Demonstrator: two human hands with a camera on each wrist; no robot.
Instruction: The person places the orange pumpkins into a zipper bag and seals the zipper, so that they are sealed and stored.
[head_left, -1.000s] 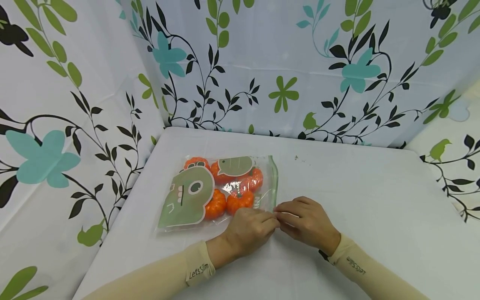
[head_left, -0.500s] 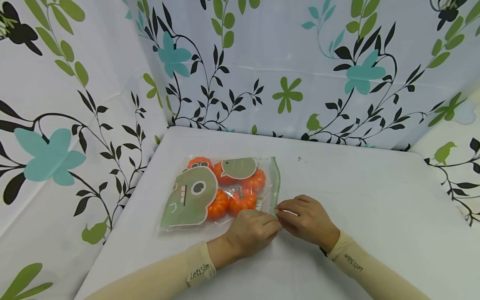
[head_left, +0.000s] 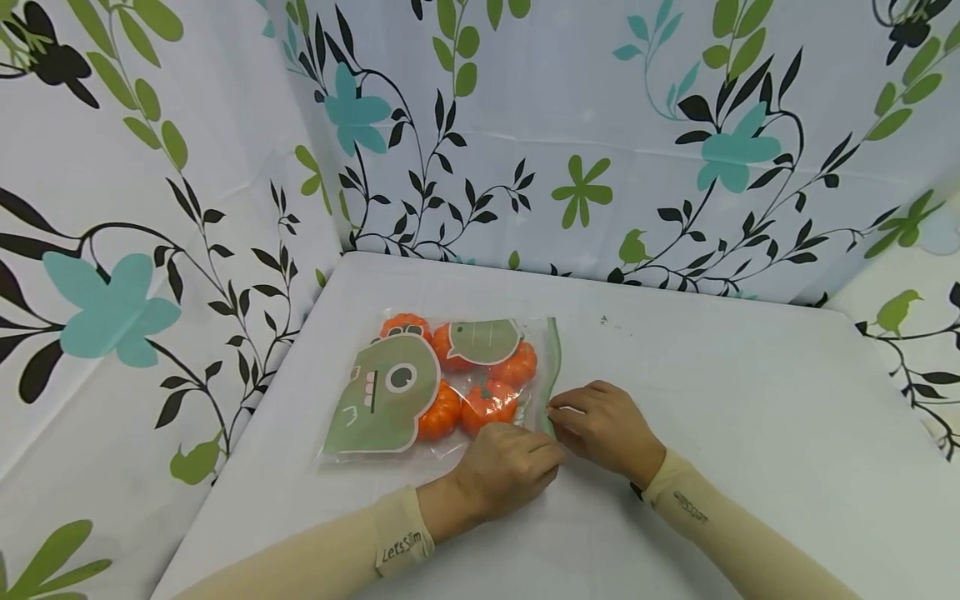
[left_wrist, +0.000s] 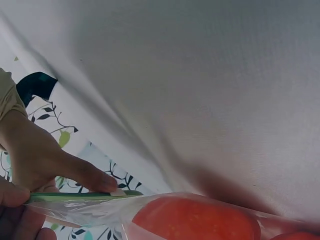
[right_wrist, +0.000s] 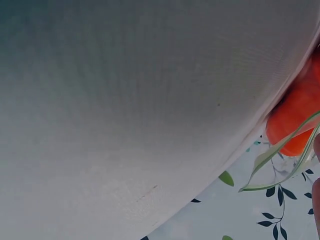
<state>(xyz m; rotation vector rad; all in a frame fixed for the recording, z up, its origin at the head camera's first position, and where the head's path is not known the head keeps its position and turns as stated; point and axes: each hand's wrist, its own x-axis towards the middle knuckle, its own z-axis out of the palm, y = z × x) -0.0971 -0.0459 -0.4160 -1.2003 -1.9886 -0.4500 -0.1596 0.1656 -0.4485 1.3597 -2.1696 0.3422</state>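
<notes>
A clear zip bag [head_left: 378,400] with a green dinosaur print lies on the table, holding several orange toy pumpkins [head_left: 489,405]. Its green zip strip [head_left: 554,354] runs down the right side. My left hand [head_left: 501,468] pinches the bag's near right corner with curled fingers. Just beyond it, my right hand [head_left: 606,427] pinches the zip strip between thumb and fingers. In the left wrist view, the right thumb [left_wrist: 95,176] lies along the strip. The right wrist view has the strip's two lips [right_wrist: 270,188] standing apart at the far end.
The white tabletop [head_left: 720,400] extends right of the bag. Small dark specks [head_left: 604,320] mark the cloth near the back. Patterned curtains [head_left: 480,133] with leaves and flowers hang behind and on both sides.
My right hand has slid a little way along the zip strip, away from the left hand. The left hand keeps its grip on the corner. The head view has shifted slightly.
</notes>
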